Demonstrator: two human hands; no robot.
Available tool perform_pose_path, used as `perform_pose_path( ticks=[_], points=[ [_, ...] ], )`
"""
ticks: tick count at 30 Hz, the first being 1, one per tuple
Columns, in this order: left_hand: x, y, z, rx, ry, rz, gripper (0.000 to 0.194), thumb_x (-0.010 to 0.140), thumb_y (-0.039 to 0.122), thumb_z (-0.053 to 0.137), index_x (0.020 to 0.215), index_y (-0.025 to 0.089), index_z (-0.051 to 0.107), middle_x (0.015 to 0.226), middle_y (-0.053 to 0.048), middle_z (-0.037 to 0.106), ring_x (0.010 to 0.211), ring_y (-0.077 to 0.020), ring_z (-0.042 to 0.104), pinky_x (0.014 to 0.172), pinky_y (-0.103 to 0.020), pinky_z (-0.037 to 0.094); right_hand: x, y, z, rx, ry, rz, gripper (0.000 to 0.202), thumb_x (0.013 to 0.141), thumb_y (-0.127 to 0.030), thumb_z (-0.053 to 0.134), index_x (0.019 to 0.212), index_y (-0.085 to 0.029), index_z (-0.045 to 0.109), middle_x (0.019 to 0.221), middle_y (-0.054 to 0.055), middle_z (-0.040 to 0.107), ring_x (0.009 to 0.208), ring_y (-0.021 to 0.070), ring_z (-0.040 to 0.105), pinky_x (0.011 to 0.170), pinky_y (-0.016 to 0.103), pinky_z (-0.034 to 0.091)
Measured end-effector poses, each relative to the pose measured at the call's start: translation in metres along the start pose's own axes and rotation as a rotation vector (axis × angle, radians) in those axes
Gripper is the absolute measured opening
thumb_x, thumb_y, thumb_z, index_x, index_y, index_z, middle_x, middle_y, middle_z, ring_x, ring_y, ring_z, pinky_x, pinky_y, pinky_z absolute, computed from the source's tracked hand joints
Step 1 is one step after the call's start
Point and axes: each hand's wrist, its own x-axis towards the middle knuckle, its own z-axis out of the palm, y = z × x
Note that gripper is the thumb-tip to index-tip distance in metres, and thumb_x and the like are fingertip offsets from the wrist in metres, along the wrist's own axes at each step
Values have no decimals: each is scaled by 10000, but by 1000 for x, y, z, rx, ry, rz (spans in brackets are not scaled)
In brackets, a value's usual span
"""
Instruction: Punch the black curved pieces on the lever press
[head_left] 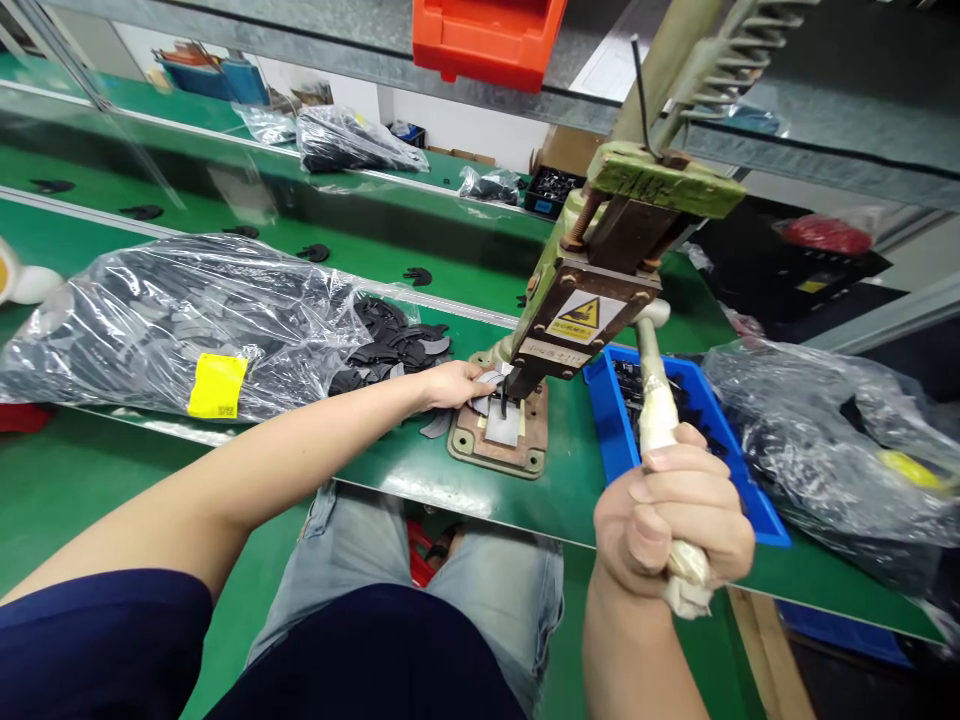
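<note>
"Where are the two hands?"

"The left hand [452,385] is pinched on a grey, flat, curved piece [486,388], fingertips right at the edge of the tooling. The right hand [675,510] is wrapped firmly around a long lever handle [657,405] bound in pale, yellowish tape."

"So the piece sits where, exactly?"

"Just beyond the left hand's fingertips, over the rusty brown metal base plate [534,440] of a green-and-brown hand press [600,275]. Whether the dark punch [527,380] touches it, I cannot tell."

"And around the left hand?"

"Just beyond it lies a loose heap of black and grey curved pieces [394,340], at the mouth of a big clear plastic bag [172,300] that stretches away to the hand's left. (That bag wears a bright yellow square label [217,386], hard to miss.) All of it rests on a glossy green counter [420,470]."

"What about the right one?"

"Beyond it, partly hidden by the hand and handle, is a blue plastic bin [609,460] with dark parts inside. To the hand's right lies a second bag, clear plastic over dark contents [840,440]. A white label with a yellow warning triangle [585,314] faces out, forward and left of that hand."
</note>
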Motion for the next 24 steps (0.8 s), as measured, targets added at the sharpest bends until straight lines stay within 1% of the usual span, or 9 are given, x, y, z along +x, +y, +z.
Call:
perform_pose_path(
  ticks=[5,8,11,13,15,18,20,22,24],
  points=[
    [-3,1,5,-28,18,-138,298,928,454,748,909,165,676,565,1,637,363,-74,405,386,-203,194,4,1,1,-7,-20,-12,401,867,-396,722,616,-241,450,570,-52,482,674,167,589,946,549,557],
    [-2,-2,8,-62,6,-187,306,962,461,706,1017,161,682,597,-22,674,359,-88,461,375,-192,222,33,-1,13,74,25,-60,246,844,-396,748,740,-250,579,630,-49,505,680,157,595,902,498,580],
    [-7,-1,10,-100,-1,-160,315,965,468,707,1039,165,661,600,-10,667,374,-91,504,377,-182,259,81,-4,27,79,-20,-70,286,883,-436,713,1093,-244,681,892,21,615,866,197,681,938,502,591],
    [-18,1,9,-121,8,-95,315,969,475,701,973,168,633,606,4,657,394,-82,525,389,-172,287,109,-3,31,60,-110,-38,450,934,-487,657,1307,-239,626,1146,92,633,1110,255,696,1059,540,550],
    [-36,1,6,-129,15,-15,342,972,494,688,897,174,592,605,20,641,418,-77,539,401,-170,304,117,1,27,63,-157,-8,550,942,-534,647,1408,-256,557,1341,121,591,1307,290,632,1173,562,474],
    [-73,-2,-3,-125,5,122,417,949,574,677,856,181,573,605,37,618,449,-85,554,427,-183,334,81,11,12,16,-112,124,536,929,-489,681,1398,-268,547,1402,109,580,1319,259,620,1167,519,490],
    [-99,-6,-7,-140,-7,207,456,936,618,664,844,181,572,635,41,615,472,-86,565,459,-191,369,32,15,0,-45,-156,295,394,935,-371,692,1291,-225,606,1194,83,665,1118,201,689,1074,453,553],
    [-121,-9,-8,-150,-23,253,475,931,637,654,823,185,555,662,43,609,484,-85,573,477,-196,393,-20,12,-6,-7,-362,547,352,941,-299,691,1278,-234,617,1094,49,708,1026,153,707,1006,371,583],
    [-137,-11,-5,-136,-44,252,484,926,649,650,816,190,544,658,47,592,479,-88,572,467,-198,392,-62,2,-6,31,-544,679,328,917,-292,723,1231,-214,668,1072,73,754,994,173,738,932,356,615]
  ],
)
